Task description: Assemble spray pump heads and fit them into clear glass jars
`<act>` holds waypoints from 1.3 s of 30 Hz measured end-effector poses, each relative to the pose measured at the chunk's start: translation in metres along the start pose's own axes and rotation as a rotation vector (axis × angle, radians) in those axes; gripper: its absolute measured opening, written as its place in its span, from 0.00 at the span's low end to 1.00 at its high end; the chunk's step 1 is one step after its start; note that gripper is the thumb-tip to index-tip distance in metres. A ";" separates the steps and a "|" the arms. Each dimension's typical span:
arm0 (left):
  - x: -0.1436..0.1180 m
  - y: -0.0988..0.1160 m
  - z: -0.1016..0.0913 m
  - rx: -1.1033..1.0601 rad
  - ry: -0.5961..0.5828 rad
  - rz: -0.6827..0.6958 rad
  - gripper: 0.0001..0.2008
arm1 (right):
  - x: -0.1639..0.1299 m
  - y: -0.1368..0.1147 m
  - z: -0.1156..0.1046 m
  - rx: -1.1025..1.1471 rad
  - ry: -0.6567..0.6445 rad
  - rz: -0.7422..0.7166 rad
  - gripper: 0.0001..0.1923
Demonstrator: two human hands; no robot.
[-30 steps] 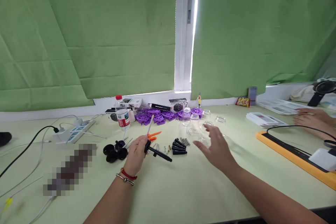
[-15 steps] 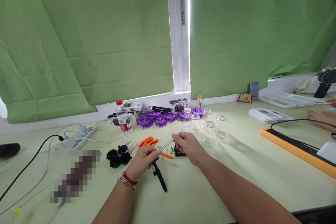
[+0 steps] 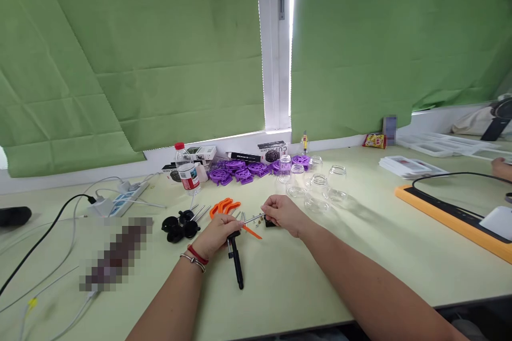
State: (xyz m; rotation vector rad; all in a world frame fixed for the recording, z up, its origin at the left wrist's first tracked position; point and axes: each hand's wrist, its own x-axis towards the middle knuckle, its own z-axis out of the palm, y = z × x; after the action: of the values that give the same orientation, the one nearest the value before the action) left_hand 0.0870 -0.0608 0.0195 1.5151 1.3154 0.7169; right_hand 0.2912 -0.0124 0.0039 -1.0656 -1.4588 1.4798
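My left hand (image 3: 220,233) is closed around a black-handled piece (image 3: 237,265), whose handle points down toward me. From under that hand's fingers an orange plastic part (image 3: 252,232) sticks out to the right. Between my hands runs a thin metal rod (image 3: 253,218); the fingers of my right hand (image 3: 285,215) pinch its right end. The rod's left end meets my left fingertips. Behind my right fingers lies a black object (image 3: 271,221), partly hidden. Small screws (image 3: 258,221) are scattered beside it. More orange parts (image 3: 224,206) lie just beyond my left hand.
Black cup-shaped parts with metal rods (image 3: 182,226) lie at left, near a power strip (image 3: 130,198). A water bottle (image 3: 187,170), purple plastic parts (image 3: 244,170) and clear glass jars (image 3: 319,192) stand farther back. An orange-edged bar (image 3: 452,221) and another person's hand (image 3: 502,169) are at right.
The metal rod now lies flatter between my hands. The black handle under my left hand has swung to hang more steeply. The view has shifted slightly.
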 end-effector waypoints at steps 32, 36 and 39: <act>0.003 -0.011 -0.005 -0.133 0.021 -0.002 0.20 | 0.006 0.010 -0.008 0.065 -0.048 0.025 0.11; 0.002 -0.012 -0.009 -0.137 0.025 -0.003 0.19 | 0.008 0.009 -0.012 0.069 0.009 0.000 0.09; 0.003 -0.014 -0.016 -0.215 0.101 0.003 0.18 | 0.009 0.011 -0.013 -0.136 0.091 -0.060 0.04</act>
State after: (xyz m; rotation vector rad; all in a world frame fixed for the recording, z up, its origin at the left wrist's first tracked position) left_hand 0.0684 -0.0539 0.0122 1.3232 1.2660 0.9164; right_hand 0.3002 0.0004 -0.0074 -1.1459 -1.5309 1.2882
